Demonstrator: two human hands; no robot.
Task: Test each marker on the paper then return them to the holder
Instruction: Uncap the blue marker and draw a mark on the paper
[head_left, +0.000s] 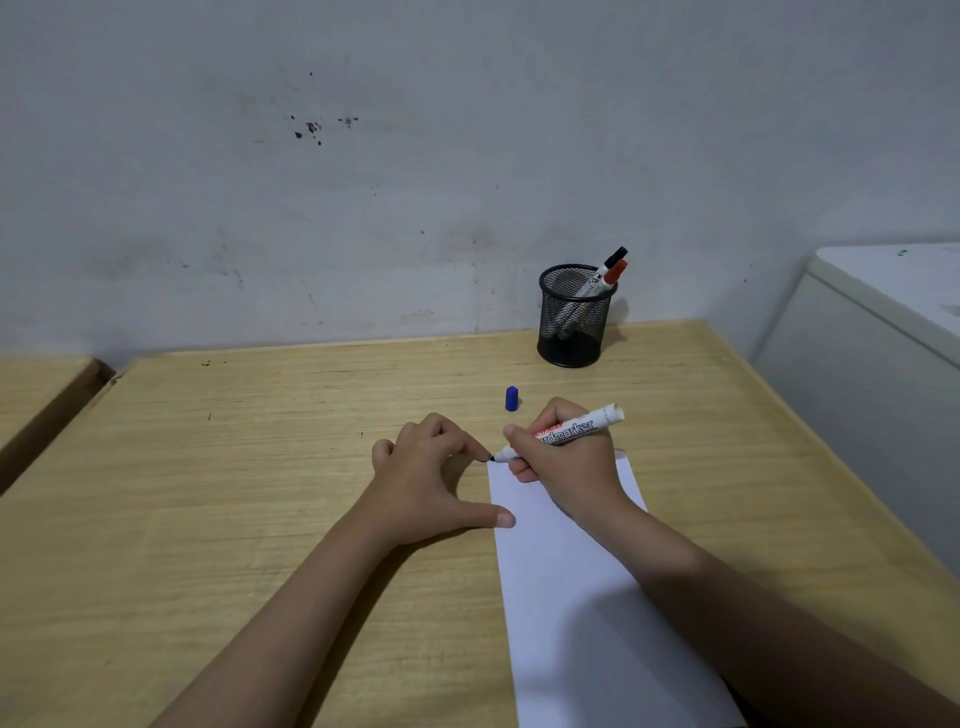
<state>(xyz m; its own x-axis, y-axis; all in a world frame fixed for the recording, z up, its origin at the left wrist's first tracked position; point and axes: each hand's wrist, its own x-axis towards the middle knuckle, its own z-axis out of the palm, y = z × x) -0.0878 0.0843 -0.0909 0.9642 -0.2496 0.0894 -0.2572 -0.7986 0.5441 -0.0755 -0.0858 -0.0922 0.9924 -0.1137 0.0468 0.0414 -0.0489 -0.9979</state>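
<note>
Gripped in the right hand (563, 462) like a pen, the uncapped marker (566, 434) touched the paper's (582, 597) top corner. Left hand (421, 478), empty and spread, pinned its edge against sliding; the blue cap (511, 399) stood nearby, short of the holder (574, 317).

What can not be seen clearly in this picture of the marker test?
Head view only:
- Any ink mark on the paper: the right hand covers the sheet's top by the marker tip.
- Near end of the paper: cut off by the bottom edge.
- Lower bodies of the two markers in the holder: blurred behind its mesh.
- Labels on those markers: too small to read.
- Start of the held marker's print: hidden by fingers.
</note>
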